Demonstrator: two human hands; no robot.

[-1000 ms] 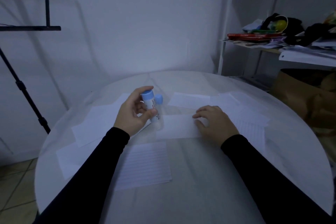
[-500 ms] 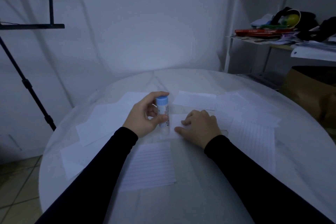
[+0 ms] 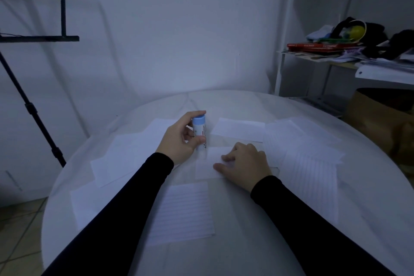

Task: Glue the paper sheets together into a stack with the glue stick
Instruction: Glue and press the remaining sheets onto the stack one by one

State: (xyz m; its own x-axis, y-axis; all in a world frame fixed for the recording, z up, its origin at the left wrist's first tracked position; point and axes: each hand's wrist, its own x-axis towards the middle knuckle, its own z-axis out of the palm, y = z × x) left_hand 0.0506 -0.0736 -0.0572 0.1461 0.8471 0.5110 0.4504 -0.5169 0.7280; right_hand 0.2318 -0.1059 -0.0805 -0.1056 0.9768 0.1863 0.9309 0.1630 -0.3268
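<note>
My left hand (image 3: 182, 140) grips a white glue stick (image 3: 200, 133) with a blue end, held upright with its lower end down on the left edge of a small white sheet (image 3: 207, 164) at the table's middle. My right hand (image 3: 244, 164) rests on the right part of that sheet, fingers loosely bent and pressing it down. Several other paper sheets lie spread around: a lined one (image 3: 182, 212) near me, a plain one (image 3: 238, 129) behind, lined ones (image 3: 311, 163) to the right, plain ones (image 3: 125, 154) to the left.
The round white table (image 3: 246, 242) carries all the sheets. A black stand (image 3: 31, 105) rises at the left. At the right, a white shelf (image 3: 336, 56) holds books and clutter, with a brown paper bag (image 3: 376, 116) beneath it.
My left hand swung the glue stick from tilted in the air to upright with its end on the small sheet. My right hand slid left along that sheet. The camera shifted slightly.
</note>
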